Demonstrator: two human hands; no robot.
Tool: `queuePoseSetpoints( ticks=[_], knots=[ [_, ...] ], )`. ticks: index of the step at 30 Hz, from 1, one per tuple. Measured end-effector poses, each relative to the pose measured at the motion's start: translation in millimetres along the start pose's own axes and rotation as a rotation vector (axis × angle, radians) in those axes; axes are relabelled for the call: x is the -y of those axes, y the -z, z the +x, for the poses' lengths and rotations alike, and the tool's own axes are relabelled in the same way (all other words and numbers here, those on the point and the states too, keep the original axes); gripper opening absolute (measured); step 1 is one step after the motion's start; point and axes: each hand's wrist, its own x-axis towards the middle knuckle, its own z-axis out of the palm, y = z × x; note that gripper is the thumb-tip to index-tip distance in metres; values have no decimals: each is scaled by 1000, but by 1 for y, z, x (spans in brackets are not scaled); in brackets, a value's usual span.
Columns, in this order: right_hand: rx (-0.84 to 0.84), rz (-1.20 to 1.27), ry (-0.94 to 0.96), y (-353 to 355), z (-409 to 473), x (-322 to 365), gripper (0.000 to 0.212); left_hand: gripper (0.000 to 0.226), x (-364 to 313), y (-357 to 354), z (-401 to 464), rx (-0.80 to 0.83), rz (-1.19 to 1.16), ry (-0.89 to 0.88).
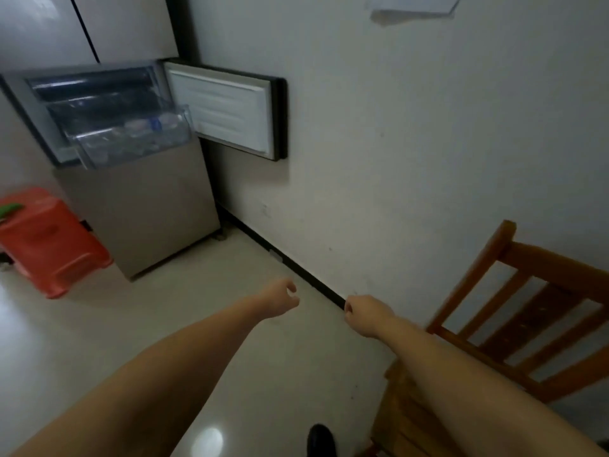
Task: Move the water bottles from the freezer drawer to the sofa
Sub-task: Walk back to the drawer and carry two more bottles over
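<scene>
Left hand (pixel 280 300) and right hand (pixel 364 315) at lower centre, both curled and empty, apart, water bottles (pixel 148 130) in the pulled-out freezer drawer (pixel 99 150) at upper left, wooden chair (pixel 514 311) lower right

Bottles (pixel 145 127) in freezer drawer (pixel 99 150)
</scene>
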Motion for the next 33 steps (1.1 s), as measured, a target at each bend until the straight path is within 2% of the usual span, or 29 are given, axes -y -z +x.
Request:
queuePoseSetpoints(
  ticks=[6,11,16,21,33],
  knots=[
    [-20,-5,108,69,109,12,31,39,-16,56,84,-108,-94,71],
    [18,-2,237,87,176,61,29,40,0,79,119,-108,-147,153],
    [101,-58,386,89,248,137,28,39,52,137,162,-161,-192,258],
    [162,-104,428,95,330,204,25,39,127,198,211,-190,-164,300],
    [84,-2,492,160,485,381,26,41,249,375,306,-284,-133,289]
  ],
)
